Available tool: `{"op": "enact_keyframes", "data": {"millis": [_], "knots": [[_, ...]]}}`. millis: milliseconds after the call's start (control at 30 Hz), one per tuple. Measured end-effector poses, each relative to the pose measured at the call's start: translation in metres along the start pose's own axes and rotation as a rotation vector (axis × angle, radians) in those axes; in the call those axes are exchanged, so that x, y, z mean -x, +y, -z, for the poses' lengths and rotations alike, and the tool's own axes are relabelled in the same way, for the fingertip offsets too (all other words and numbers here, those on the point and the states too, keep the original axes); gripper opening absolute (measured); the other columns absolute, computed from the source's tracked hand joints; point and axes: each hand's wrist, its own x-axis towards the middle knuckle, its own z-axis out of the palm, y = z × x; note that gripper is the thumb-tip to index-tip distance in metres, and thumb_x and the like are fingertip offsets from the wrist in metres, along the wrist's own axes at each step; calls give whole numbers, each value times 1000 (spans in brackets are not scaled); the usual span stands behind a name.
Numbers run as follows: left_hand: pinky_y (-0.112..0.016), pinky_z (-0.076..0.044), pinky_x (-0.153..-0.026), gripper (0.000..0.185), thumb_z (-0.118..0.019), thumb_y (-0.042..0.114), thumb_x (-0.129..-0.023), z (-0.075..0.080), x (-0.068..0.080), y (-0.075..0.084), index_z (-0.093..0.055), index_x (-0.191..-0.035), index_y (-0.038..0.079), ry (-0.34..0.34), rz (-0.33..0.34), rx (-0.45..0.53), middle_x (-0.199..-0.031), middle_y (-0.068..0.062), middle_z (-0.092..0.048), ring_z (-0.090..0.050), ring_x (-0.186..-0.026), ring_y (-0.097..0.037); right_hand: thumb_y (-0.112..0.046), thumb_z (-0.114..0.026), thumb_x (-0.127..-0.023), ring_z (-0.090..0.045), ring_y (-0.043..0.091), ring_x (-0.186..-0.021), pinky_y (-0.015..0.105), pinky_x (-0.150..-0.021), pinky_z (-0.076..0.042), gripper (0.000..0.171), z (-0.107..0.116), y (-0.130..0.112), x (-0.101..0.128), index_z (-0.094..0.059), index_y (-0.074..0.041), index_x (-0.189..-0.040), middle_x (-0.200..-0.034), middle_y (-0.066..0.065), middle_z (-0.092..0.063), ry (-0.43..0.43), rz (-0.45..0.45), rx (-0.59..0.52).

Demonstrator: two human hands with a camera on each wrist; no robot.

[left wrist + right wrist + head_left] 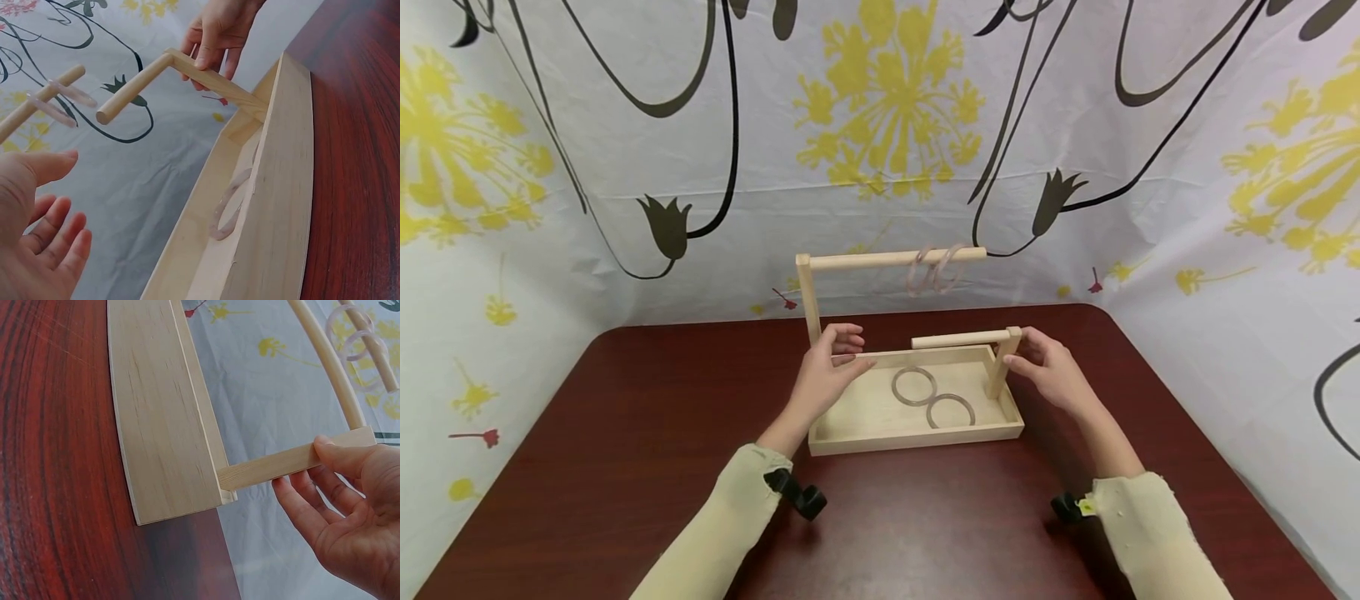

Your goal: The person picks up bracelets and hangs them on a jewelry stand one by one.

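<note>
A dark red tabletop (625, 433) stands in front of a white cloth wall (1187, 150) with yellow flowers and black curvy lines.

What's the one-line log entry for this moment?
left hand: open, at tray rim | right hand: holds short post | rings: two in tray, two on tall bar

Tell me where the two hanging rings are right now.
In the head view, the two hanging rings sit side by side on the tall rod, toward its right end, above the wooden tray and behind both hands.
</note>
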Motion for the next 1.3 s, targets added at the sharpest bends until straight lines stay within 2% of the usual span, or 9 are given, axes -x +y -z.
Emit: {"op": "enact_keyframes", "data": {"millis": [233, 533, 800, 1033, 1200, 1300], "knots": [[-45, -50, -104, 47, -76, 15, -89, -9, -4, -6, -55, -130, 5, -72, 48, -22, -126, -19, -61, -61, -115, -32, -17, -64, -98, -64, 36, -113, 11, -80, -49, 33, 0, -1, 2, -57, 0, -127, -122, 23, -65, 1, 2, -13], [-49, -46, -108, 51, -77, 10, -86, -24, -7, -14, -53, -130, -1, -149, 83, -5, -129, -23, -60, -59, -119, -36, -16, -64, -98, -64, 36, -113, 11, -80, -49, 34, -1, 2, 1, -56, 0, -127, -122, 23, -65, 2, -2, -17], [-47, -42, -113, 56, -79, 12, -85, -36, -9, -22, -52, -133, -3, -206, 131, -40, -135, -20, -59, -55, -128, -35, -14, -65, -97, -65, 24, -107, 12, -80, -50, 31, -2, 2, -1, -58, -1, -124, -119, 21, -67, 12, -3, 3], [-45, -42, -114, 62, -80, 13, -85, -43, -10, -22, -50, -136, -5, -238, 152, -80, -140, -21, -56, -52, -133, -35, -15, -64, -98, -64, 36, -114, 15, -82, -51, 34, -2, 3, 0, -56, 0, -128, -124, 24, -65, -4, -6, -15], [-45, -43, -112, 65, -82, 14, -83, -47, -11, -23, -50, -137, -4, -245, 164, -138, -140, -20, -56, -53, -132, -36, -15, -64, -98, -64, 38, -115, 22, -85, -54, 34, -2, 3, 0, -56, 0, -128, -125, 24, -65, -2, -8, -17], [-45, -44, -111, 67, -83, 15, -82, -50, -12, -26, -51, -137, -3, -244, 171, -175, -140, -20, -57, -54, -131, -36, -15, -64, -98, -64, 37, -115, 19, -83, -53, 34, -2, 3, 1, -56, 0, -128, -125, 24, -65, -1, -6, -20]]}}
